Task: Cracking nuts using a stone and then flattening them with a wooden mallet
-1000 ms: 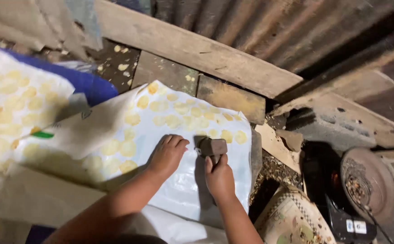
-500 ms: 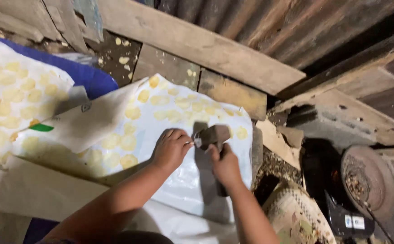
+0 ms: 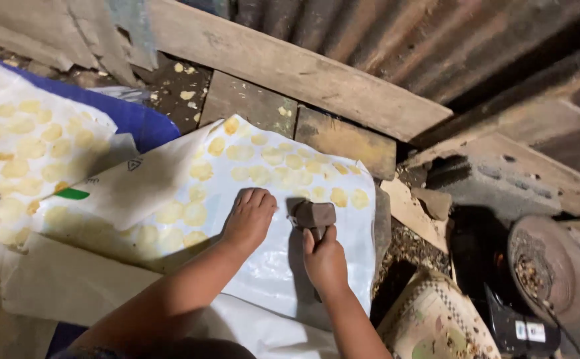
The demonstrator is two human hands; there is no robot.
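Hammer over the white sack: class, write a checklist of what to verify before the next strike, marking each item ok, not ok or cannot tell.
1. Right hand grips the hammer handle firmly: ok.
2. Left hand holds the white sack flat: ok.
3. Left fingertips are well away from the hammer head: not ok, they lie close beside it.
4. Nail or target under the head: cannot tell.
5. Firm support beneath the sack: cannot tell, it is covered.

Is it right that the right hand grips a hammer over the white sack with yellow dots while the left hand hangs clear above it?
No. In the head view the left hand presses flat on the white sack; the right hand does grip the hammer.
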